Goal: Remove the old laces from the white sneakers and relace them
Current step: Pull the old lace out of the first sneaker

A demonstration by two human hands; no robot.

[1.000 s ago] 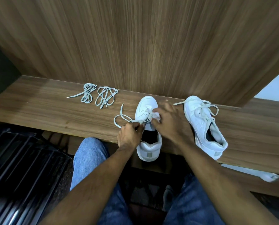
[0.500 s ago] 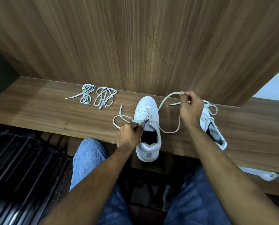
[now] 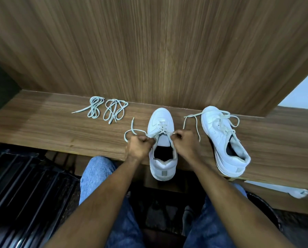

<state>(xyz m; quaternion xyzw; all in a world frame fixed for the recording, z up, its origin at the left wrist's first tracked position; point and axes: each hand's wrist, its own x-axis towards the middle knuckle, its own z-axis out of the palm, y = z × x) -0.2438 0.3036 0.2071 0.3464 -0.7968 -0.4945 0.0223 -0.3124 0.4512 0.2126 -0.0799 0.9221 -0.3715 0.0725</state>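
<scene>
1. While both hands work at the middle sneaker (image 3: 161, 138), the left hand (image 3: 138, 147) is curled into a fist, its fingers (image 3: 143, 139) pinching the left run of the lace (image 3: 161, 128) just beside the shoe's left eyelet row.
2. Right hand (image 3: 185, 143): fingers (image 3: 178, 136) curled, gripping the right run of the same lace at the shoe's right eyelet row.
3. Middle sneaker: white, upright, toe pointing away from the fingers toward the wood wall panel (image 3: 160, 51); its open collar lies between the two wrists and its heel overhangs the near edge of the wooden shelf (image 3: 47, 129).
4. Lace: crossed through the forward eyelets just beyond the fingertips; one loose end loops outward past the left fingers, the other arcs up and right past the right fingers toward the neighbouring shoe.
5. Second sneaker (image 3: 223, 140): white, laced, lying tilted, to the outer side of the right fingers and apart from them; its loose bow spreads over the tongue.
6. Two loose lace bundles (image 3: 105, 110): coiled side by side on the shelf, well apart from the left fingers, beyond and to their outer side, near the wall panel.
7. Jeans (image 3: 95, 174): blue denim over both knees, below the forearms, nearer the viewer than the fingers.
</scene>
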